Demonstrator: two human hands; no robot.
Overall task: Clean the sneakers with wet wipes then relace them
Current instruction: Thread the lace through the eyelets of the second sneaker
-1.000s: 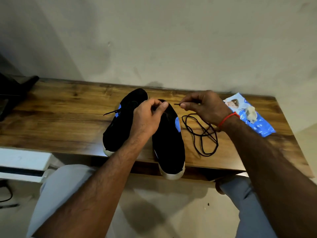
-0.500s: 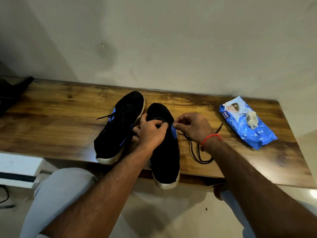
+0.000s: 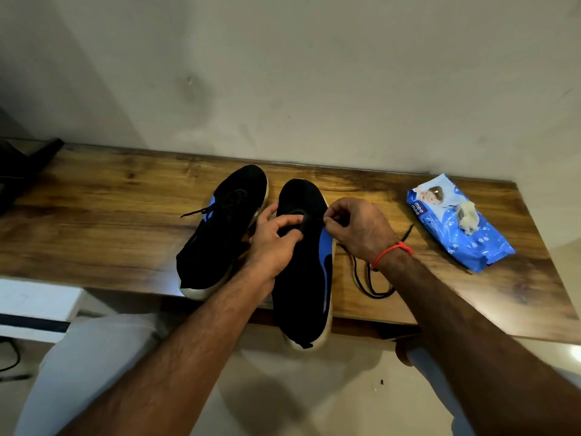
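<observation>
On the wooden bench (image 3: 94,228), the left hand (image 3: 270,243) curls its fingers round the right-side black sneaker's (image 3: 306,278) upper. The right hand (image 3: 358,229) pinches the black shoelace (image 3: 361,275) at an eyelet, the rest trailing just beside.

A plain grey-white wall (image 3: 283,73) rises beyond the hands, a dark-grained wooden shelf (image 3: 94,228) runs beneath them from left to right — and below it lies pale, glossy floor (image 3: 283,388), brightest at the far right.

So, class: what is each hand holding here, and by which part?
The left hand grips the right-hand sneaker at its tongue. The right hand pinches the loose black lace near its tip.
</observation>
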